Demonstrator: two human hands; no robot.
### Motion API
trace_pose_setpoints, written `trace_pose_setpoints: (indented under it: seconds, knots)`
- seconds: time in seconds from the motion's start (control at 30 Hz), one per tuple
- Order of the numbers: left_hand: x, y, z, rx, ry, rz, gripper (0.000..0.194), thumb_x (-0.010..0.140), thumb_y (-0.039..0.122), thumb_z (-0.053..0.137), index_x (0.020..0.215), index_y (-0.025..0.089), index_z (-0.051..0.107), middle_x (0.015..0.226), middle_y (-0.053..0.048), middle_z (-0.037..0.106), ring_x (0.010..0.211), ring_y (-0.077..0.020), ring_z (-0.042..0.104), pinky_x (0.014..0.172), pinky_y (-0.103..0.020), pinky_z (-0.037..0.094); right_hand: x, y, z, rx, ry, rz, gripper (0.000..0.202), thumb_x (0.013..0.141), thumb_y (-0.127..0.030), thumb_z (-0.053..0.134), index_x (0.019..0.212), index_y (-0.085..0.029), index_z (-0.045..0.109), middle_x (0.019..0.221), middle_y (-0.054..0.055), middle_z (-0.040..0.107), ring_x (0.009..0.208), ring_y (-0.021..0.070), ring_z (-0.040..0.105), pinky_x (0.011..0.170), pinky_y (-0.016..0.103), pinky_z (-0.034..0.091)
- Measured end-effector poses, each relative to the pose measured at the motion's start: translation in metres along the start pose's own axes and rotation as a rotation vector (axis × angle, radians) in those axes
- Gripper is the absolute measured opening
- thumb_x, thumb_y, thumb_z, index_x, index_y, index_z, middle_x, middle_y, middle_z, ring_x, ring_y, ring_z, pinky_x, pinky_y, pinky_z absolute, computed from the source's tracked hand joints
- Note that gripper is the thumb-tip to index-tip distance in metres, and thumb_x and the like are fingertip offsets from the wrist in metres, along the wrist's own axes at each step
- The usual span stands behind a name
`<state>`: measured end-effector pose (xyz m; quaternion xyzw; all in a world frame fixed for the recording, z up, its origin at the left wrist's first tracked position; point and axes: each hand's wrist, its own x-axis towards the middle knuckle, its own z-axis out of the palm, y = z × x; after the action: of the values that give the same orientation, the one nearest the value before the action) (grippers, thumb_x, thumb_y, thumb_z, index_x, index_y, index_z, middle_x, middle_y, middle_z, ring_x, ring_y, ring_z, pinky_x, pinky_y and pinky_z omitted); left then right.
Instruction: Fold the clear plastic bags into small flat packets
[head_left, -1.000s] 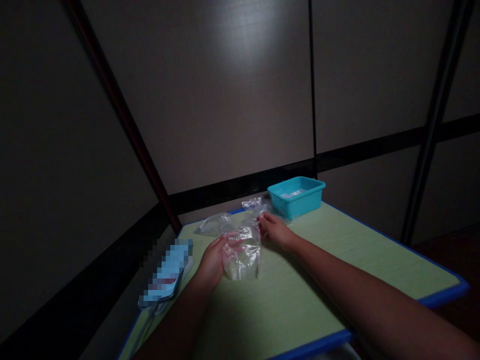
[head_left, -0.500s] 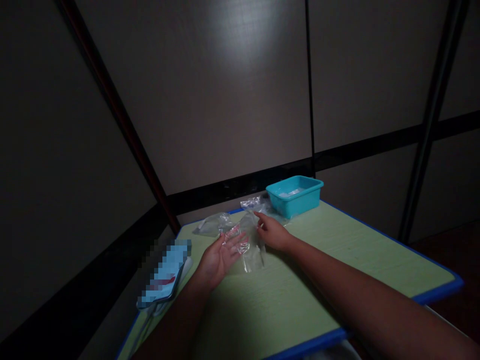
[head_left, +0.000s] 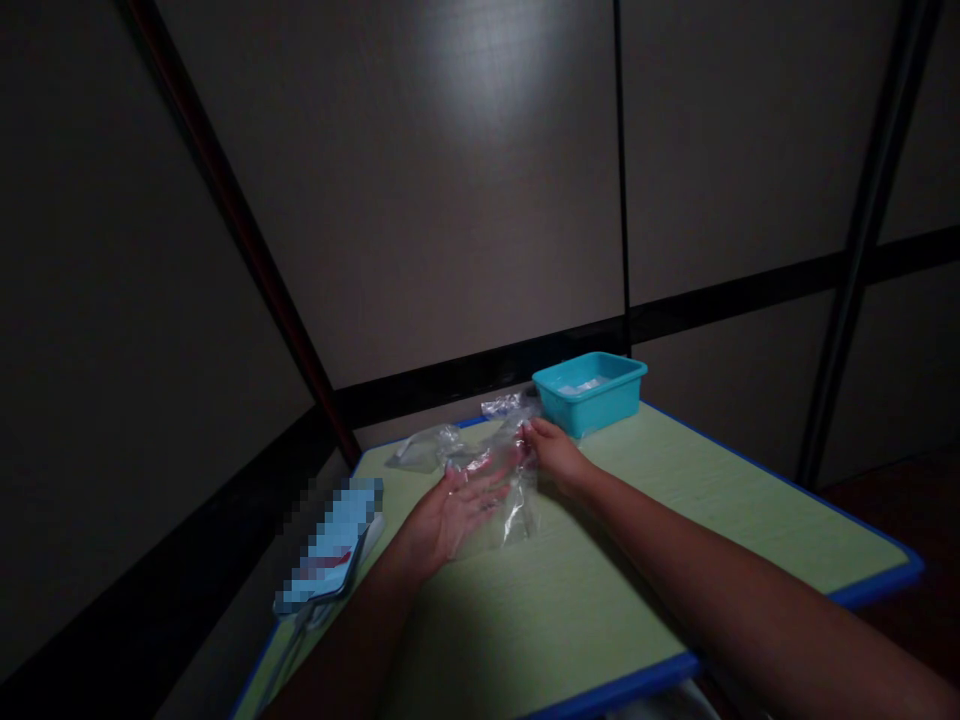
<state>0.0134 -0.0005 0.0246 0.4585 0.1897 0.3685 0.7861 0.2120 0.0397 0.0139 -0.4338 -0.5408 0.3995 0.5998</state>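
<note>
The left hand [head_left: 442, 520] opened from its earlier curl, its fingers spreading behind the clear bag [head_left: 519, 515]. The right hand [head_left: 556, 452] drew in its extended index finger and pinched the bag's edge.

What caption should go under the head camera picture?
Right hand pinches a clear plastic bag, left hand open against it, above a green table.
</note>
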Motion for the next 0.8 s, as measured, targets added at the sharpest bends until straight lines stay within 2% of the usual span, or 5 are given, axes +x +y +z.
trace_pose_setpoints:
  seconds: [0.13, 0.3, 0.43, 0.63, 0.8]
  knots:
    - [0.001, -0.002, -0.003, 0.041, 0.033, -0.007, 0.051, 0.086, 0.046, 0.041, 0.115, 0.005, 0.052, 0.116, -0.02, 0.057, 0.108, -0.0292, 0.053, 0.101, -0.043, 0.028, -0.002, -0.003, 0.002, 0.135, -0.027, 0.084, 0.029, 0.08, -0.045, 0.046, 0.076, -0.018, 0.052, 0.053, -0.002, 0.052, 0.045, 0.0101, 0.046, 0.044, 0.021, 0.034]
    - [0.005, -0.004, -0.005, 0.034, 0.283, 0.121, 0.036, 0.084, 0.03, 0.051, 0.116, 0.014, 0.051, 0.103, -0.012, 0.064, 0.093, -0.0247, 0.061, 0.088, -0.04, 0.043, -0.003, -0.002, 0.0, -0.029, -0.047, 0.018, 0.042, 0.078, -0.054, 0.045, 0.066, -0.016, 0.056, 0.052, -0.003, 0.045, 0.046, 0.009, 0.039, 0.045, 0.021, 0.03]
    - [0.003, -0.004, -0.001, 0.129, 0.287, 0.067, 0.047, 0.077, 0.023, 0.061, 0.122, 0.019, 0.046, 0.105, -0.011, 0.062, 0.084, -0.0221, 0.063, 0.08, -0.038, 0.046, -0.009, -0.01, 0.001, -0.031, -0.161, 0.065, 0.059, 0.08, -0.064, 0.031, 0.068, -0.014, 0.061, 0.043, -0.005, 0.032, 0.04, 0.0079, 0.029, 0.04, 0.022, 0.022]
    - [0.0, -0.008, 0.004, 0.319, 0.279, 0.056, 0.082, 0.06, 0.005, 0.068, 0.131, 0.025, 0.032, 0.097, -0.007, 0.062, 0.072, -0.0156, 0.06, 0.063, -0.025, 0.045, -0.013, -0.008, 0.003, -0.004, -0.322, 0.075, 0.037, 0.064, -0.05, 0.064, 0.064, -0.014, 0.054, 0.049, -0.006, 0.041, 0.044, 0.0061, 0.033, 0.044, 0.02, 0.024]
    - [0.005, -0.009, 0.0, 0.363, 0.339, 0.087, 0.074, 0.057, 0.004, 0.066, 0.124, 0.019, 0.039, 0.091, -0.007, 0.063, 0.069, -0.0151, 0.06, 0.062, -0.024, 0.044, -0.011, -0.004, 0.001, -0.064, -0.341, 0.07, 0.032, 0.068, -0.045, 0.06, 0.066, -0.014, 0.056, 0.047, -0.007, 0.039, 0.043, 0.0052, 0.03, 0.044, 0.02, 0.024]
